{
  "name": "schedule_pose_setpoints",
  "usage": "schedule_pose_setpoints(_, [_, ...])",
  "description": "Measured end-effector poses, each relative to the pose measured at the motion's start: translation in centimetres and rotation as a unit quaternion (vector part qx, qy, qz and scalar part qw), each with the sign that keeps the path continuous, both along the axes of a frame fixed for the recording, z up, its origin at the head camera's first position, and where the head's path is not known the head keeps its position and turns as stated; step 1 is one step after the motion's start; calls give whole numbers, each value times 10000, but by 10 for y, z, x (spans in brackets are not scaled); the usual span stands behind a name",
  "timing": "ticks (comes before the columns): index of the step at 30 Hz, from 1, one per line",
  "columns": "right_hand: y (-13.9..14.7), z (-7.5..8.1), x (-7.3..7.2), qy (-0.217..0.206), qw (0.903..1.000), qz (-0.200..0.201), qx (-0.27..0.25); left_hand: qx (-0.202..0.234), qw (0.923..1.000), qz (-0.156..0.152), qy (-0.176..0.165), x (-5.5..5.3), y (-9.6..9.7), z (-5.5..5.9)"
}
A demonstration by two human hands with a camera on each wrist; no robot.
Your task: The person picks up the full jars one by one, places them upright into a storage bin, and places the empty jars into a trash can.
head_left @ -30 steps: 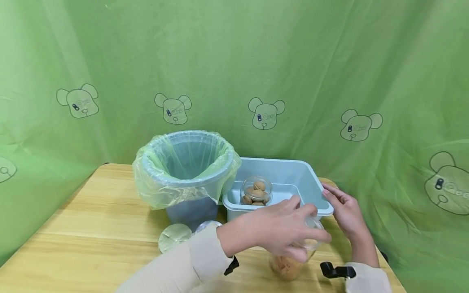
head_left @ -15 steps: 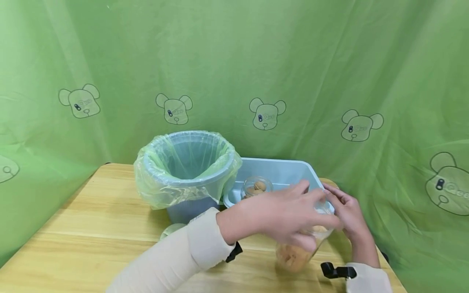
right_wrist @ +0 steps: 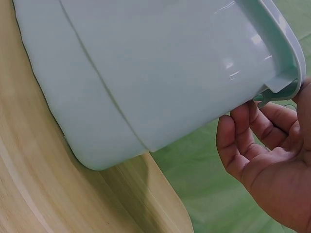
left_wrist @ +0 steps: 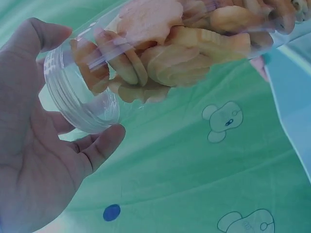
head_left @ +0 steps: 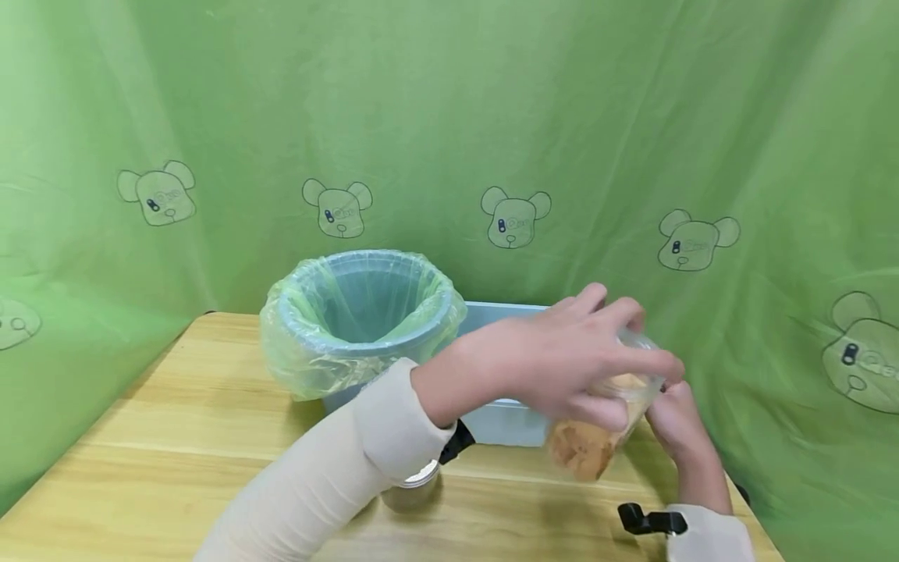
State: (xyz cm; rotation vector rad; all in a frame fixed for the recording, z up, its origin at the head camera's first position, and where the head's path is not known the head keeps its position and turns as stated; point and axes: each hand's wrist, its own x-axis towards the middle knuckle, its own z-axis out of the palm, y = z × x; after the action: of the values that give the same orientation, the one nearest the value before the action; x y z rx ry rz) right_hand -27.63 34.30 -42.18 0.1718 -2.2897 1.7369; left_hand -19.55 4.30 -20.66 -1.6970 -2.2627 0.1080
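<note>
The jar (head_left: 581, 449) rises rightward in your left hand (head_left: 569, 363), fingers clamped round it; your right hand (head_left: 677, 421), fingers gripping, probably steadies the tub (head_left: 509, 425).

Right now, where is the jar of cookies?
In the head view, the jar of cookies is right of centre, tilted in the left hand, in front of the blue tub and just left of the right hand.

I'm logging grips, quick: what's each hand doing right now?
Left hand: holding the clear jar of cookies by one end.
Right hand: holding the blue tub by its rim.
</note>
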Motion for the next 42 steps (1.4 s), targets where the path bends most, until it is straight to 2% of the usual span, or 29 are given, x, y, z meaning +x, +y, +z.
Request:
schedule_pose_setpoints(8, [1,6,-1,-266,9993,154,226,355,9986,316,-250,-13,-6,15])
schedule_pose_setpoints(12, [-1,10,0,-456,9965,90,688,348,9979,534,-128,-22,-7,21])
schedule_pose_setpoints(16, [-2,13,0,-595,9962,157,616,366,9962,775,123,-32,-8,22])
schedule_pose_setpoints(22, [-2,12,1,-596,9972,460,-32,496,9937,878,481,-46,-3,15])
schedule_pose_setpoints(26, [-2,13,2,-605,9970,490,-42,469,9926,951,586,-55,1,9])
schedule_pose_setpoints(34, [-4,13,1,-587,9967,545,-146,280,9933,1024,454,-76,9,-8])
schedule_pose_setpoints(42, [-4,11,3,-677,9957,576,-250,297,9950,922,225,-92,15,-34])
